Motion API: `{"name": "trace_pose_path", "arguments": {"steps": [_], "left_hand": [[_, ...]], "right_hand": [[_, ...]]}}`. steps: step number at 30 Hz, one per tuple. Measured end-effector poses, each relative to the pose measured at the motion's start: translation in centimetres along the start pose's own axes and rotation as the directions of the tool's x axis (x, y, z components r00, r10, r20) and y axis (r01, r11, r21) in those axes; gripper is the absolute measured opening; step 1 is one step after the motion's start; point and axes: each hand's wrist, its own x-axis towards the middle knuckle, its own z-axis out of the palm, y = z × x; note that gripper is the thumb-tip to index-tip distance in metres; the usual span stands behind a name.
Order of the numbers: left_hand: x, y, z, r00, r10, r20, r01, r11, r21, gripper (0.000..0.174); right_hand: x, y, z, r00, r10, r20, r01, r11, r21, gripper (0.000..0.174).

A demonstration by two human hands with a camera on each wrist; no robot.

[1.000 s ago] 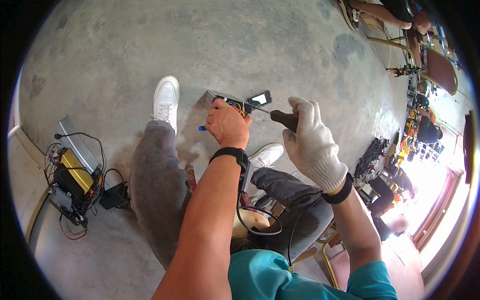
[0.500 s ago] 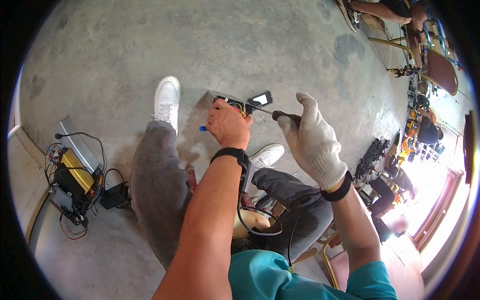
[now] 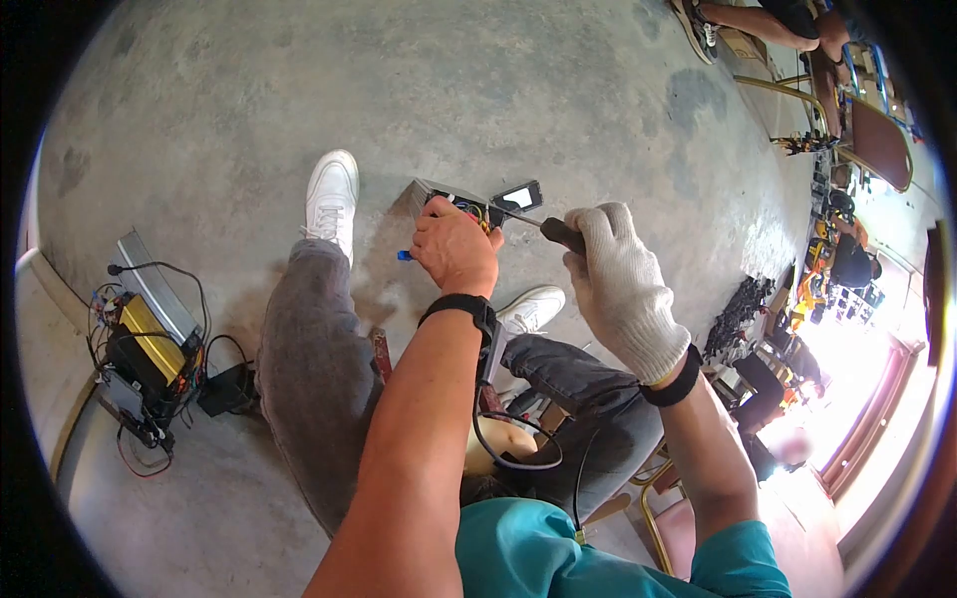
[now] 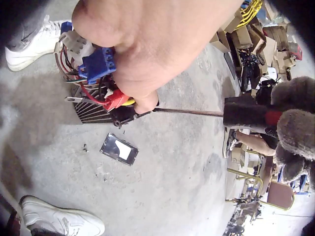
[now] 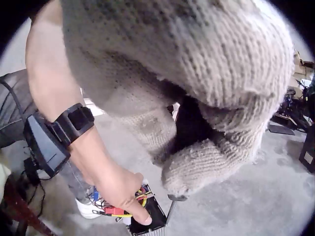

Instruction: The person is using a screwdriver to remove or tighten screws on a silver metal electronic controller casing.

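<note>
My bare left hand (image 3: 455,247) grips a finned metal box (image 4: 96,110) on the floor, covering much of it. Wires spill from the box beside the fingers, ending in a blue connector (image 4: 98,65), a white connector (image 4: 77,46) and a red connector (image 4: 115,100). In a white knitted glove, my right hand (image 3: 626,291) holds the dark handle of a screwdriver (image 3: 563,236). Its shaft runs level across to the end of the box, the tip right by my left thumb. A black cover plate with a white label (image 4: 119,150) lies apart, close to the box.
White shoes (image 3: 331,197) stand on both sides of the box. At the left sits a yellow and black electronic unit (image 3: 152,339) with loose cables. Toward the right are a folding chair (image 3: 875,143), another person's legs (image 3: 763,22) and a pile of black parts (image 3: 740,317).
Half a second ago the gloved fingers were spread off the screwdriver handle; now they are curled round it again, as a second ago. The left hand and box stay put.
</note>
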Motion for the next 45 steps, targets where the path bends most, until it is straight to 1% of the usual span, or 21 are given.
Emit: {"name": "trace_pose_path", "arguments": {"steps": [2, 4, 5, 7, 10, 11, 13, 14, 16, 20, 22, 23, 25, 26, 28, 32, 34, 38, 40, 44, 45], "left_hand": [[0.0, 0.0, -0.2, 1.000, 0.001, -0.007, -0.001, 1.000, 0.003, 0.099], [0.0, 0.1, -0.3, 1.000, -0.012, 0.014, 0.012, 1.000, -0.004, 0.100], [0.0, 0.1, -0.3, 1.000, -0.011, 0.014, 0.011, 1.000, -0.005, 0.100], [-0.1, 0.0, -0.4, 1.000, -0.005, 0.004, 0.005, 0.999, -0.040, 0.099], [-0.2, 0.1, -0.7, 1.000, -0.017, 0.016, 0.018, 0.999, -0.041, 0.099], [-0.1, 0.0, -0.4, 1.000, -0.016, 0.016, 0.017, 0.999, -0.042, 0.099], [0.0, -0.2, 0.1, 0.999, 0.009, -0.034, -0.009, 1.000, -0.017, 0.101], [0.0, -0.2, 0.2, 0.999, 0.009, -0.034, -0.009, 1.000, -0.016, 0.101], [0.0, -0.2, 0.1, 1.000, 0.006, -0.023, -0.006, 1.000, -0.010, 0.101], [0.0, 0.0, 0.0, 1.000, 0.001, -0.007, -0.001, 1.000, 0.006, 0.101], [-0.1, -0.1, 0.0, 1.000, 0.006, -0.016, -0.005, 1.000, 0.011, 0.101], [-0.1, -0.1, 0.0, 1.000, 0.005, -0.017, -0.005, 1.000, 0.011, 0.101], [-0.1, -0.1, 0.0, 1.000, 0.002, -0.024, -0.002, 1.000, 0.010, 0.101], [0.0, -0.1, 0.0, 1.000, 0.001, -0.023, -0.001, 1.000, 0.011, 0.101], [0.0, 0.0, 0.0, 1.000, -0.008, -0.013, 0.008, 1.000, 0.014, 0.100], [0.0, 0.0, 0.0, 1.000, -0.003, -0.008, 0.003, 1.000, 0.007, 0.101], [0.0, 0.0, -0.1, 1.000, 0.004, -0.018, -0.004, 1.000, -0.025, 0.098], [0.1, -0.2, 0.4, 0.999, 0.015, -0.035, -0.016, 0.999, -0.034, 0.097], [0.2, -0.1, 0.4, 0.999, 0.018, -0.028, -0.018, 1.000, -0.017, 0.096], [0.4, -0.3, 0.3, 1.000, 0.011, -0.004, -0.011, 0.999, -0.030, 0.099], [0.3, -0.4, 0.4, 1.000, 0.008, -0.012, -0.008, 0.999, -0.052, 0.099]], "right_hand": [[0.1, 0.5, 0.5, 1.000, 0.009, 0.013, -0.008, 1.000, -0.021, 0.034], [0.1, 0.7, 0.6, 0.992, 0.102, -0.068, -0.097, 0.992, 0.082, 0.035], [0.3, 0.8, 0.5, 0.992, 0.103, -0.070, -0.098, 0.992, 0.081, 0.035], [0.6, 0.4, 0.1, 0.962, 0.274, 0.020, -0.274, 0.959, 0.076, 0.038], [0.8, -0.4, -0.1, 0.951, 0.307, 0.040, -0.309, 0.950, 0.049, 0.037], [0.6, -0.4, -0.3, 0.951, 0.307, 0.039, -0.309, 0.950, 0.048, 0.037], [0.0, -0.3, -0.5, 0.994, 0.106, 0.018, -0.106, 0.994, -0.006, 0.034], [0.0, -0.3, -0.4, 0.994, 0.106, 0.018, -0.106, 0.994, -0.005, 0.034], [0.0, -0.3, 0.0, 0.999, 0.020, 0.047, -0.019, 1.000, -0.017, 0.033], [0.3, -0.7, -0.1, 0.998, 0.053, 0.029, -0.054, 0.998, 0.030, 0.030], [0.5, -0.8, 0.1, 0.996, 0.089, -0.019, -0.088, 0.995, 0.057, 0.026], [0.7, -0.9, 0.3, 0.996, 0.088, -0.020, -0.087, 0.995, 0.057, 0.026], [0.9, -1.1, 0.6, 0.984, 0.159, -0.082, -0.153, 0.985, 0.078, 0.024], [1.0, -1.0, 0.7, 0.984, 0.159, -0.080, -0.152, 0.985, 0.078, 0.024], [1.1, -0.9, 0.7, 0.971, 0.215, -0.101, -0.208, 0.975, 0.075, 0.027], [1.4, -0.5, 0.4, 0.961, 0.270, -0.065, -0.263, 0.959, 0.101, 0.028], [1.7, -1.0, 0.0, 0.946, 0.323, -0.030, -0.318, 0.942, 0.103, 0.027], [1.5, -0.5, 0.7, 0.949, 0.305, -0.077, -0.295, 0.948, 0.115, 0.027], [1.2, -0.1, 0.9, 0.960, 0.262, -0.097, -0.248, 0.959, 0.139, 0.027], [0.5, 1.2, -0.6, 0.966, 0.241, -0.090, -0.223, 0.959, 0.174, 0.028], [0.3, 1.8, -0.7, 0.956, 0.253, -0.148, -0.217, 0.950, 0.224, 0.029]]}}
